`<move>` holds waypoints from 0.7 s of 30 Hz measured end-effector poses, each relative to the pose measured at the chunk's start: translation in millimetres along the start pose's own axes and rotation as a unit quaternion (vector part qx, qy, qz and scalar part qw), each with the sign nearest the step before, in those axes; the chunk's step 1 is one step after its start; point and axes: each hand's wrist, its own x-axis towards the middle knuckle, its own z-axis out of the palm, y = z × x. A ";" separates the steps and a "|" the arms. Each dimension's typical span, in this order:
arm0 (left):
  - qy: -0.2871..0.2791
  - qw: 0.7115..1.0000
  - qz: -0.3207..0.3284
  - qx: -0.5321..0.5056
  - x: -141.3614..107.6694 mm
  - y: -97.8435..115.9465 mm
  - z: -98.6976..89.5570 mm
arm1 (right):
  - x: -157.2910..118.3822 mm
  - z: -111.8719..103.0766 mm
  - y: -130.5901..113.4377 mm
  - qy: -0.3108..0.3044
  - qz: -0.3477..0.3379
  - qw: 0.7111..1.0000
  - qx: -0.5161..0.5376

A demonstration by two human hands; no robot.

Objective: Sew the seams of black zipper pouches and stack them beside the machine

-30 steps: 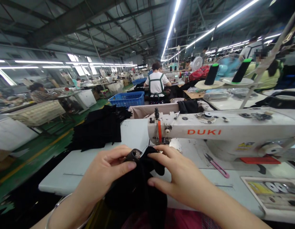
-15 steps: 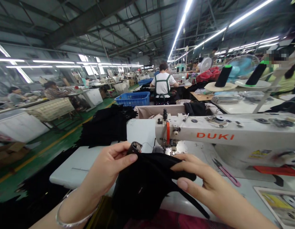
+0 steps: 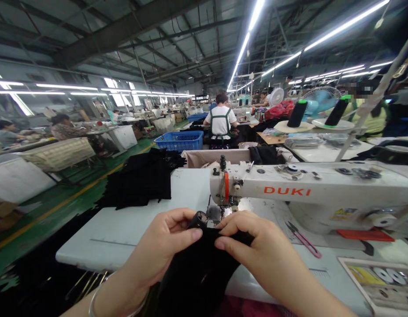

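Black fabric (image 3: 200, 268) hangs between my hands in front of the sewing machine (image 3: 250, 187), its lower part dropping over the table's front edge. My left hand (image 3: 172, 240) pinches its upper left corner, where a rolled dark end (image 3: 201, 219) sticks up above the thumb. On the fabric's top edge, close to the machine's needle area, my right hand (image 3: 248, 237) is closed with thumb and fingertips pinching the cloth. A narrow gap separates the two hands. The presser foot is partly hidden behind my right fingers.
Pink-handled thread snips (image 3: 303, 240) lie right of my right hand. A tray with bobbins (image 3: 377, 281) sits at the lower right. Stacked black fabric pieces (image 3: 138, 180) lie at the table's left back. Beyond are a blue crate (image 3: 179, 141) and a seated co-worker (image 3: 220, 121).
My right hand has moved left and closed from a loose, spread hold into a pinch on the fabric's top edge. The dangling black strip is no longer visible. The view has shifted slightly.
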 end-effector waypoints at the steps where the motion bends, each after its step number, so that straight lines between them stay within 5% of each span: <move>1: 0.001 1.000 0.001 -0.002 0.2 -1.6 0.2 | -0.4 -0.7 -1.7 -0.005 0.021 1.000 0.003; 6: 0.001 0.999 0.026 0.026 0.7 -4.6 3.6 | -1.1 1.4 -6.9 -0.004 0.080 0.997 0.019; 14: -0.015 0.999 0.017 0.035 6.6 -1.5 7.9 | 0.4 5.5 -1.1 0.009 0.000 1.000 0.004; 21: -0.026 0.998 0.008 0.058 13.3 -7.4 10.0 | -3.2 5.2 -0.2 0.033 0.051 0.998 0.013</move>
